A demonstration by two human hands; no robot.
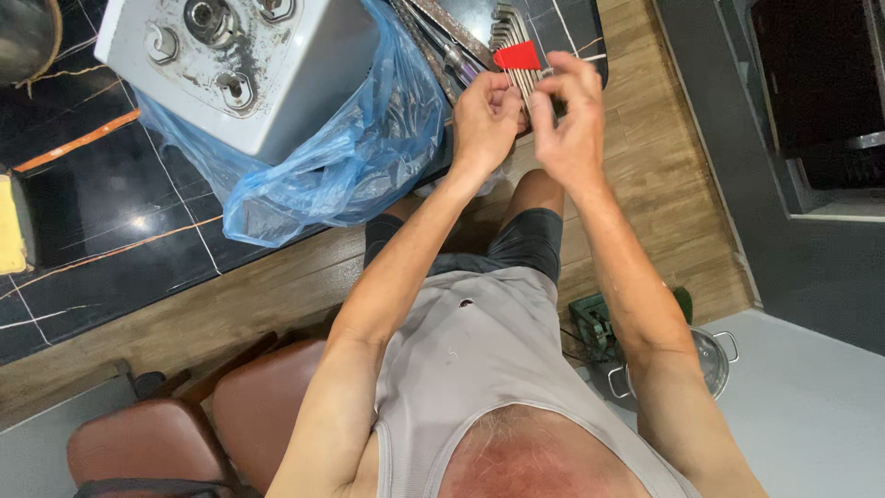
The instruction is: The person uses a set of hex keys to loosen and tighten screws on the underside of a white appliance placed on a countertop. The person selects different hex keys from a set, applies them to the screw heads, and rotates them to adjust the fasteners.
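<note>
**Both hands on a set of hex keys above the dark table**

Nearest the camera is the person's chest in a pale grey sleeveless shirt [479, 360], with dark shorts [525, 242] beyond it and both forearms stretching away toward the top of the view. Below left stand two brown padded leather stools [263, 397].

The left hand [484, 120] is closed around the long ends of a bundle of silver metal hex keys in a red plastic holder [516, 57], gripping them from the side. The right hand [572, 115] meets the same bundle from the other side, thumb and fingertips pinched on the keys just below the red holder, the remaining fingers loosely curled. The set is held in the air over the edge of the black marble-patterned table [111, 212].

Just left of the hands, on that table, lies a crumpled blue plastic bag [341, 157] with a worn white gas stove top [230, 65] resting in it. Down at the right, on the wooden floor [664, 184], sits a steel pot with a glass lid [710, 360] beside a green tool [599, 325].
</note>
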